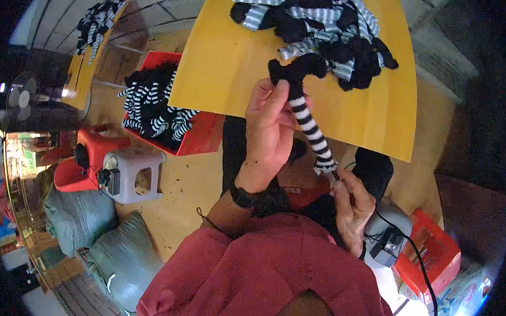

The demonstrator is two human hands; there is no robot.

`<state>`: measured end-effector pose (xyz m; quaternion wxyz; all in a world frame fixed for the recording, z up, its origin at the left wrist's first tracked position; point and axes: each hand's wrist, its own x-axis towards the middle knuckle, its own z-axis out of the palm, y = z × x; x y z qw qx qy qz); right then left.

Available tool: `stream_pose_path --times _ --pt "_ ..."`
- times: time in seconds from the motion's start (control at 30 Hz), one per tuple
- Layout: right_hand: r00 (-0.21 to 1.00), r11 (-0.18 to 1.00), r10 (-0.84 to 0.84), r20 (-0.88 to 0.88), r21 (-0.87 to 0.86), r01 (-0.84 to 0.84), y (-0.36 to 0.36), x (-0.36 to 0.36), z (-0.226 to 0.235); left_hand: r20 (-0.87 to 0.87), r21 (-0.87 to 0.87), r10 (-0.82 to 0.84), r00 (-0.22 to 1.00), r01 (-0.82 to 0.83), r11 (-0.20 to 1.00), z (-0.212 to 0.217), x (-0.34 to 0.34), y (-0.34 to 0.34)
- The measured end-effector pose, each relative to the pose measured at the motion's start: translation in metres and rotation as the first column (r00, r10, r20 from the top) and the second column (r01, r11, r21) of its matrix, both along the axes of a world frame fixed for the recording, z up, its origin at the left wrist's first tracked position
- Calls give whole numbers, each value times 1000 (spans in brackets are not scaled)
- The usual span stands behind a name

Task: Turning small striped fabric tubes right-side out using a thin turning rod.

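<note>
We are holding a black-and-white striped sock [311,124] stretched between both hands above the near edge of the yellow table [223,65]. Its long axis is running diagonally, from the black toe end pinched in our left hand [269,130] down to the cuff, where our right hand [350,206] is closing its fingers [338,182] narrowly. More striped socks are lying in a heap [322,30] on the table, and a red bin [200,135] underneath is holding another load.

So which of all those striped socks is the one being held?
The single sock stretched between the two hands: left hand grips its black end, right hand its cuff. The others lie heaped on the yellow table and in the red bin.
</note>
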<state>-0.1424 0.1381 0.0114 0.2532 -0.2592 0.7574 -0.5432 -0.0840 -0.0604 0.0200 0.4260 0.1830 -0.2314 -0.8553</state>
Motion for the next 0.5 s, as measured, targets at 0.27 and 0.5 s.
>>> stream_pose_path --times 0.27,0.5 --pt "869 977 -32 -494 167 131 30 -58 2 121 -171 196 973 -174 970 -2 27 -34" --pt "577 994 41 -816 92 59 -42 -94 -28 56 -142 45 997 -37 989 2 23 -5"
